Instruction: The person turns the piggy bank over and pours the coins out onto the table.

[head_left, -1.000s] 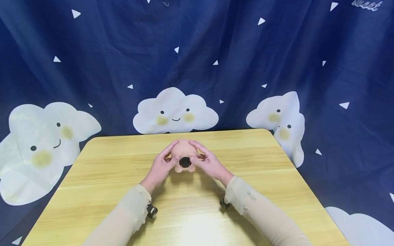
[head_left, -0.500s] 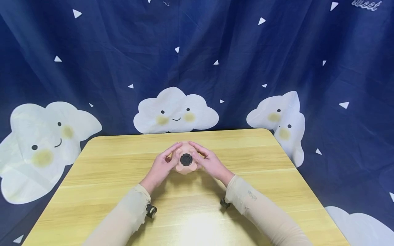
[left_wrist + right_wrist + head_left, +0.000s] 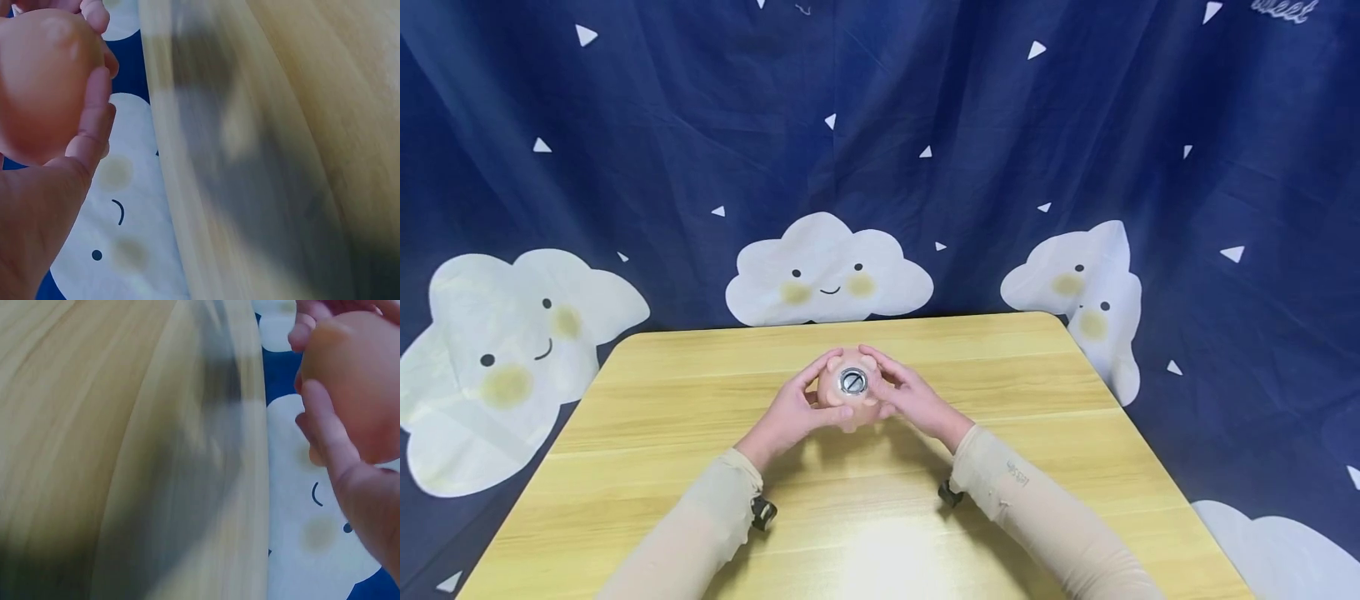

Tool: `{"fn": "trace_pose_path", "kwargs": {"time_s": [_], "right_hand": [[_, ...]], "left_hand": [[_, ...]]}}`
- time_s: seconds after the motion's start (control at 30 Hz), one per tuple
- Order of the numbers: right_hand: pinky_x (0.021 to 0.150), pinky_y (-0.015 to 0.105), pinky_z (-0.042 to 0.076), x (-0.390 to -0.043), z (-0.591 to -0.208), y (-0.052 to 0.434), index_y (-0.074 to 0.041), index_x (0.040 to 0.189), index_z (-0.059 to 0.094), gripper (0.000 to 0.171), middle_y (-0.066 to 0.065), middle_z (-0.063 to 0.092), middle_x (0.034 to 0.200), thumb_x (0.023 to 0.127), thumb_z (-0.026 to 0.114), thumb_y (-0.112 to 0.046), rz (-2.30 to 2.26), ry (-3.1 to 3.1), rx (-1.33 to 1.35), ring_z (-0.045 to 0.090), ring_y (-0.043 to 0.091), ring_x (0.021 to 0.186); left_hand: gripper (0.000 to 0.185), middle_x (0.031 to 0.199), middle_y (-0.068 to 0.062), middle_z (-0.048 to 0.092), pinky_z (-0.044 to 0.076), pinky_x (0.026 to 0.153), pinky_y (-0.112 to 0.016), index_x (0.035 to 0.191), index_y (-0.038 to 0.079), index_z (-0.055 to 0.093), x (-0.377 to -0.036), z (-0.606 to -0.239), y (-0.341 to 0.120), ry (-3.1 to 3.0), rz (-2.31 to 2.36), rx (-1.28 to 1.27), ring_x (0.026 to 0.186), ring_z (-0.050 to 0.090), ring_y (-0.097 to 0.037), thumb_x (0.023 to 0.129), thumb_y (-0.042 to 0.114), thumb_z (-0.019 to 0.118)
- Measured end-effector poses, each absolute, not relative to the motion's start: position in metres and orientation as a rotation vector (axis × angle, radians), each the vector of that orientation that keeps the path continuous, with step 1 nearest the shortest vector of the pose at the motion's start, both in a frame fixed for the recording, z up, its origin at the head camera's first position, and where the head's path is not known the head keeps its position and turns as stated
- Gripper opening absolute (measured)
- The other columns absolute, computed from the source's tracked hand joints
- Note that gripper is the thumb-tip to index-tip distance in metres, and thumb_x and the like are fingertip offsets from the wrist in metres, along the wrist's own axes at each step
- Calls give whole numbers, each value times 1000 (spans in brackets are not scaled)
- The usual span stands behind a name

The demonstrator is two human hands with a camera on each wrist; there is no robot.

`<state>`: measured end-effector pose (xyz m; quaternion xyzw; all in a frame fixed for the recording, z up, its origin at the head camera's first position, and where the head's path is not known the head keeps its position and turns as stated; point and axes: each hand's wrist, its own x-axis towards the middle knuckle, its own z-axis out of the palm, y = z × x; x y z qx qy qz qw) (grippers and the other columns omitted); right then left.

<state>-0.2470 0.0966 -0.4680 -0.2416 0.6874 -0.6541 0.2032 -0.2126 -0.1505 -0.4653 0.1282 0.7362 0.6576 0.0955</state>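
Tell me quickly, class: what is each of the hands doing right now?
Left hand: fingers curled round the peach-coloured toy, holding it.
Right hand: also curled round the same toy, holding it above the table.

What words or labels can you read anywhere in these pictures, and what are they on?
"sweet", partly cut off at the picture's top edge: white script on the blue curtain.
Small dark print on the right sleeve: too small to read.
Pink toy held in both hands: no lettering shows.
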Motion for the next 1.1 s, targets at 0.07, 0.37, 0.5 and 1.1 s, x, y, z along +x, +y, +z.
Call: {"fn": "trace_pose_path", "kwargs": {"time_s": [0.07,0.37,0.5,1.1], "right_hand": [[93,43,66,-248,-469,99,-31,171,27,77,15,34,173,106,69,-32,-1810,1874,-735,68,31,124],[98,41,64,-252,-471,101,-33,171,25,96,16,37,170,95,84,-30,-1746,1870,-738,73,30,118],[94,44,65,-253,-474,101,-32,171,24,92,19,37,169,98,80,-31,-1748,1841,-725,74,30,116],[95,44,65,-256,-476,99,-35,171,25,90,19,35,170,99,79,-31,-1732,1801,-649,73,27,118]], "left_hand": [[98,172,-11,35,67,92,-40,167,32,37,-212,-466,-151,2148,1984,378,123,70,-36,87,7,88],[93,171,-15,31,68,82,-52,170,29,30,-216,-472,-151,1948,2087,336,108,75,-27,95,8,80],[90,172,-15,30,68,80,-55,170,30,29,-216,-474,-150,1898,2096,292,109,74,-31,97,10,78],[92,172,-15,31,67,81,-58,169,35,31,-219,-479,-148,1829,2110,170,117,70,-33,95,8,79]]}}
